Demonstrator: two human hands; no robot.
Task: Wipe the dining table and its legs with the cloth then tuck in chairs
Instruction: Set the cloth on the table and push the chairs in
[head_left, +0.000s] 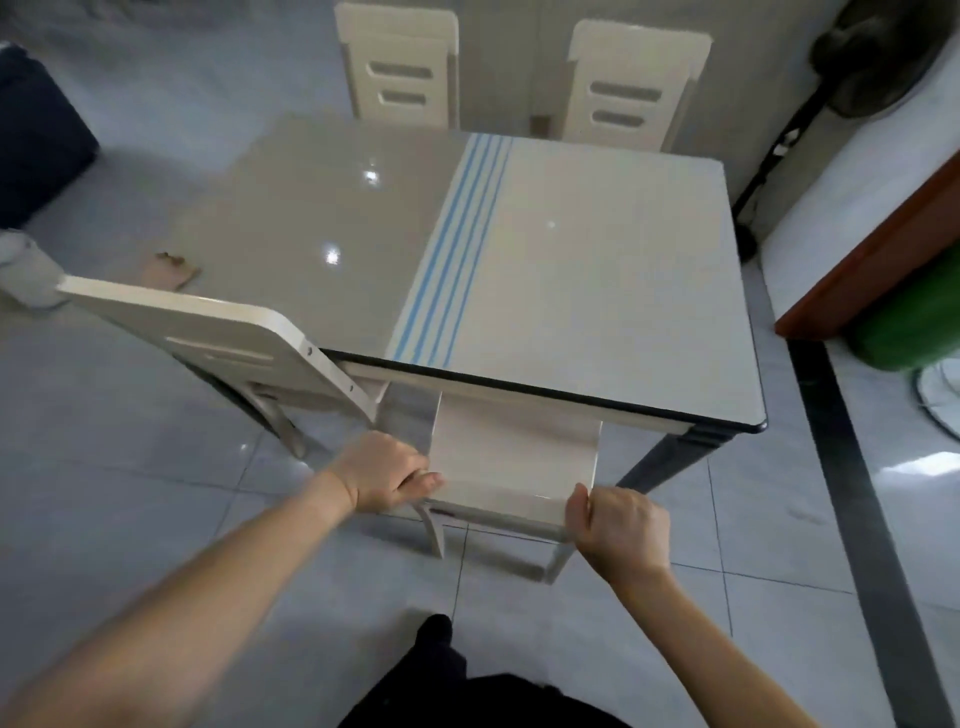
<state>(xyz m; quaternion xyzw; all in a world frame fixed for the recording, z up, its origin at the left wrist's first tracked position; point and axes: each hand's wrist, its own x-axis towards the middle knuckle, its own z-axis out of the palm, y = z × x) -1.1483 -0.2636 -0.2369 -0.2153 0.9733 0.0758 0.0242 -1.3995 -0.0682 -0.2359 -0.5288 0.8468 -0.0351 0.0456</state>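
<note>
a dining surface (597, 270) with blue stripes fills the middle, with a chair (514, 457) at its near edge, partly under it. the left hand (382, 470) and right hand (621, 525) each grip a top corner of the chair back, fingers (423, 480) curled round it; an even, straight push should slide it in clear of the table leg (670, 457) on the right. its seat is hidden, and no cloth shows.

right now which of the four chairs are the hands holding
The near right chair, at the table's front edge: the left hand and right hand grip its back. The near left chair, far left chair and far right chair stand untouched.
</note>
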